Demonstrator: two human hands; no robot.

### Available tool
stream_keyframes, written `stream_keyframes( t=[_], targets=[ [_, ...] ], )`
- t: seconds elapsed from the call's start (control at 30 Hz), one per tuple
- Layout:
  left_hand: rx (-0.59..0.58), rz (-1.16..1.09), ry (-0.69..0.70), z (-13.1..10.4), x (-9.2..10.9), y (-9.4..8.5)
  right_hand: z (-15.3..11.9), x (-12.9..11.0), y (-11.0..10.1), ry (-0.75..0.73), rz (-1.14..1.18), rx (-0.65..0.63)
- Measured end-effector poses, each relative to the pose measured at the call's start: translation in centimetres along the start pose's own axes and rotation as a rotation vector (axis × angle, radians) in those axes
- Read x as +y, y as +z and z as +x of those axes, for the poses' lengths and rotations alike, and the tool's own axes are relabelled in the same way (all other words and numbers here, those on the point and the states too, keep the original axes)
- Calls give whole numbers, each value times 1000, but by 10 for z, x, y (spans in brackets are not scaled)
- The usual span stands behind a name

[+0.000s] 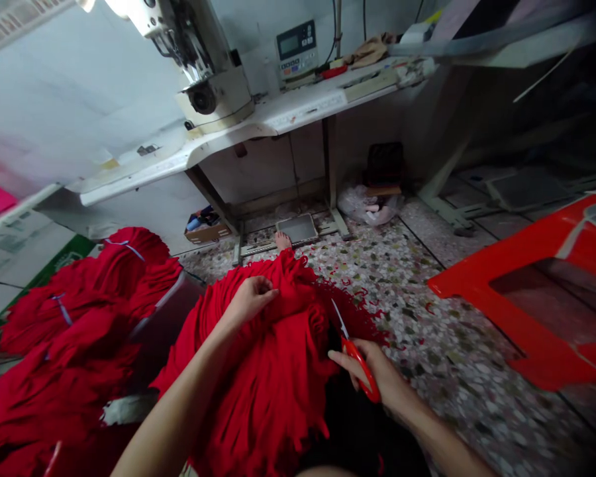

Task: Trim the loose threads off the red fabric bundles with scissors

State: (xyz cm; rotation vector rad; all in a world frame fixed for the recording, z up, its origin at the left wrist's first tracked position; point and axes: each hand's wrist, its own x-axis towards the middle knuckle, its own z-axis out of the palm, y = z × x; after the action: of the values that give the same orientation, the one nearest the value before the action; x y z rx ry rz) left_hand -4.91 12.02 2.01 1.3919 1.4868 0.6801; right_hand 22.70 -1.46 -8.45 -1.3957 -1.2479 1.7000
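Observation:
A large heap of red fabric pieces [263, 371] lies across my lap, its layers hanging in many folds. My left hand [251, 299] rests on top of the heap, fingers curled together on a bit of the cloth; the fingertips are partly hidden. In my right hand [372, 371] is a pair of scissors [360, 364] with red-orange handles, held at the heap's right side. The blades point up and away from me and look closed, clear of the fabric.
Tied bundles of red fabric [79, 305] are piled at the left. Ahead stands a sewing machine [218, 99] on a white table [298, 109], with a pedal [298, 228] below. Red scraps [362, 318] litter the speckled floor. An orange plastic stool [477, 285] lies at the right.

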Motion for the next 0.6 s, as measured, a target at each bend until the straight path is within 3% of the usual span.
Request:
stream_keyframes(
  t=[0.17,0.47,0.53,0.6],
  targets=[
    [24,-135,28,4,8,1,-2,-1,-3,0,37,5],
    [213,-481,94,-5,15,5,-3,-22,-20,-78,68,78],
    [190,-561,73,-14,21,6,-5,-25,-20,-90,75,82],
    [68,-558,65,-28,31,10,-8,-25,-19,-93,99,62]
  ],
)
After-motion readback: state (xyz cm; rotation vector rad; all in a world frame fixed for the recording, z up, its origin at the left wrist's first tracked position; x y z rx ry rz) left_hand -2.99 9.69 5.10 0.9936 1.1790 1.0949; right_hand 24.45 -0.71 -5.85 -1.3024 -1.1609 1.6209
